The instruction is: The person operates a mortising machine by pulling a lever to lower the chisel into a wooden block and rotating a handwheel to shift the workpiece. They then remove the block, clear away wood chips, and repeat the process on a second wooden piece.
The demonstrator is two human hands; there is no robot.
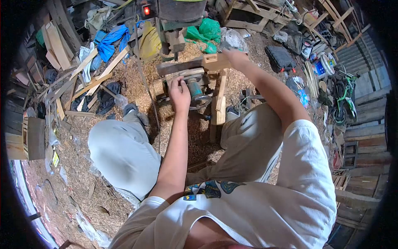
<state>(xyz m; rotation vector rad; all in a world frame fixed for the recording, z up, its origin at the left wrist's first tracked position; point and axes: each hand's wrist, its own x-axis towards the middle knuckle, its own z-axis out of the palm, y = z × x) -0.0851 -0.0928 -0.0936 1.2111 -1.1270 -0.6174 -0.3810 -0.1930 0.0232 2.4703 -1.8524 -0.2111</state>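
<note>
My right hand (pixel 236 59) is closed on the far right end of a light wooden block (pixel 215 62), which has rectangular slots cut in its upper face. Against a darker wooden beam (pixel 178 67), the block lies just beyond a green metal vise (pixel 195 88). My left hand (pixel 179 93) rests on the near left part of the vise, its fingers stretched forward and slightly bent; nothing shows held in them. A round handwheel (pixel 200 102) sits at the vise's near side. Above stands a machine head (pixel 182 12) with its tool end (pixel 175 54) pointing down near the beam.
Wood shavings (pixel 137 83) cover the floor. Loose boards (pixel 97 79) and plastic bags lie left; a black tool case (pixel 280 58) and a green bicycle (pixel 345 99) stand right. A cable (pixel 145 79) hangs left of the vise. Short timbers (pixel 219 99) stand near my right knee.
</note>
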